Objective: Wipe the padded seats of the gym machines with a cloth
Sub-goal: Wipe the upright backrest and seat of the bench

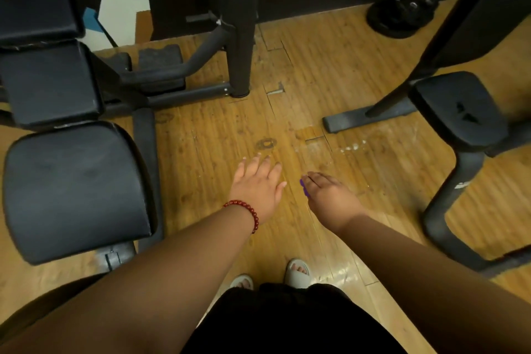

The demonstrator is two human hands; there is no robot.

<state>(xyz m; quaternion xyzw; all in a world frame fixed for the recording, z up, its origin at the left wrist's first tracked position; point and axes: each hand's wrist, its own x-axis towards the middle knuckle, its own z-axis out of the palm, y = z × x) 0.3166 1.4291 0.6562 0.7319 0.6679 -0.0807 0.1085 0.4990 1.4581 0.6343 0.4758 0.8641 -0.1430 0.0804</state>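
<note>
The large padded seat [74, 190] lies flat on the machine at the left, its long axis running away from the person toward two backrest pads [48, 80] stacked beyond its far edge. Its rounded near end points back at the person.

Just right of that seat, the left hand [258, 184], with a red bead bracelet [244, 211] at the wrist, hovers above the wooden floor [330, 72]. Its fingers are straight and spread, and it holds nothing.

Farther right of the seat is the right hand [327, 191], seen from the back with its fingers bent downward. A sliver of purple cloth [304, 188] peeks out at the fingertips. The grip itself is hidden.

A smaller padded seat [459, 112] stands well to the right of the large one, its narrower end pointing toward the viewer.
</note>
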